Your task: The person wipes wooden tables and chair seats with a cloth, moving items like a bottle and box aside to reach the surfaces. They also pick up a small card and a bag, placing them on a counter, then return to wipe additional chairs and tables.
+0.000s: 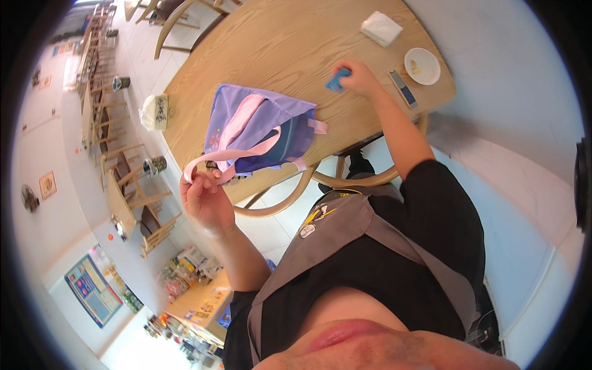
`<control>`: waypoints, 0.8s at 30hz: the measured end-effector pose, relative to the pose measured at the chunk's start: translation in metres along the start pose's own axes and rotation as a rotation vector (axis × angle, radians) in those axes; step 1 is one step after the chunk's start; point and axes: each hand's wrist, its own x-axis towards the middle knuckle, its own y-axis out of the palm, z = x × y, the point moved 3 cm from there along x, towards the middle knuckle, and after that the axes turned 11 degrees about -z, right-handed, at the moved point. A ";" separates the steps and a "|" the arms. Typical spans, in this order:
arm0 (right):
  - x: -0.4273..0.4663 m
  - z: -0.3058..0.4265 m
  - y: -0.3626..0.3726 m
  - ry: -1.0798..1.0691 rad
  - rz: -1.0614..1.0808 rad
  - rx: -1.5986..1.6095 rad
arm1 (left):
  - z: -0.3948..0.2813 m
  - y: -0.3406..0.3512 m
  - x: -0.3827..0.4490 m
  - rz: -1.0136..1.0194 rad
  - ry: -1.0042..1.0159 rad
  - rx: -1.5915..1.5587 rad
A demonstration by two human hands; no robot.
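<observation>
My left hand (pixel 207 196) holds a pink strap (pixel 240 152) of a purple fabric bag (pixel 286 104), pinched in the fingers. The bag lies on the wooden table (pixel 277 41), with blue edging, small pink loops and a flower motif on one side. Part of the strap is lifted and curves over to my fingers. Farther right, my right hand (pixel 358 78) grips a small blue item (pixel 338 79), which looks soft and crumpled, above the tabletop. My fingers hide part of it, so its kind cannot be made out.
Near the table's right end are a white bowl (pixel 422 66) with small pale pieces, a slim grey and dark object (pixel 403 89), and a white packet (pixel 382 28). A tissue box (pixel 160 112) bearing writing sits at the left edge. Wooden chairs (pixel 277 210) stand around; a wall (pixel 499 92) is at right.
</observation>
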 end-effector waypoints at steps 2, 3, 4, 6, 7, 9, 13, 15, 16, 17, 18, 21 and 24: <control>-0.058 -0.002 -0.039 0.274 -0.167 -0.034 | 0.000 0.001 0.004 0.010 -0.031 0.020; -0.082 -0.004 -0.064 0.484 -0.239 0.189 | 0.000 0.002 0.006 0.012 -0.038 0.025; -0.099 -0.008 -0.082 0.724 -0.335 0.296 | -0.001 0.003 0.007 0.014 -0.045 0.037; -0.125 -0.009 -0.113 0.856 -0.508 0.195 | -0.002 0.007 0.010 0.017 -0.055 0.053; -0.131 -0.007 -0.127 0.815 -0.540 -0.086 | -0.004 0.011 0.011 0.029 -0.060 0.049; -0.130 -0.001 -0.143 0.509 -0.576 -0.833 | -0.010 0.019 0.014 0.054 -0.074 0.032; -0.118 -0.012 -0.138 0.480 -0.464 -1.120 | -0.038 0.033 0.022 0.061 0.003 -0.028; -0.109 -0.009 -0.131 0.455 -0.299 -1.177 | -0.058 0.035 0.027 0.033 0.065 -0.078; -0.106 -0.002 -0.128 0.459 -0.248 -1.129 | -0.068 0.035 0.029 0.026 0.087 -0.069; -0.104 0.009 -0.127 0.489 -0.197 -1.095 | -0.077 0.036 0.030 0.078 0.113 -0.075; -0.103 0.026 -0.127 0.529 -0.157 -1.085 | -0.086 0.036 0.030 0.114 0.138 -0.084; -0.106 0.108 -0.098 0.360 -0.040 -0.665 | -0.108 0.030 0.022 0.140 0.179 -0.086; -0.100 0.208 -0.047 0.135 0.231 -0.622 | -0.124 0.020 0.004 0.179 0.197 -0.124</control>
